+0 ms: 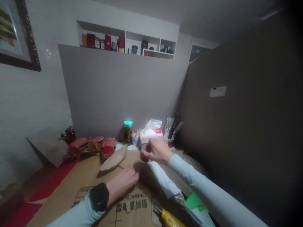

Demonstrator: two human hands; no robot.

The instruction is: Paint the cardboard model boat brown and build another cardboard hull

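Your left hand (124, 184) lies flat, fingers together, pressing on the flattened brown cardboard sheet with black print (132, 208) that covers the worktop. Your right hand (155, 151) is curled around a small pinkish round object (145, 148), just in front of the white tissue pack (151, 132). A yellow-handled tool (169, 218) lies near your right sleeve.

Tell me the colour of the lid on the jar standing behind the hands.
The jar's lid is mint green, almost turquoise; the head view shows it against the grey board.
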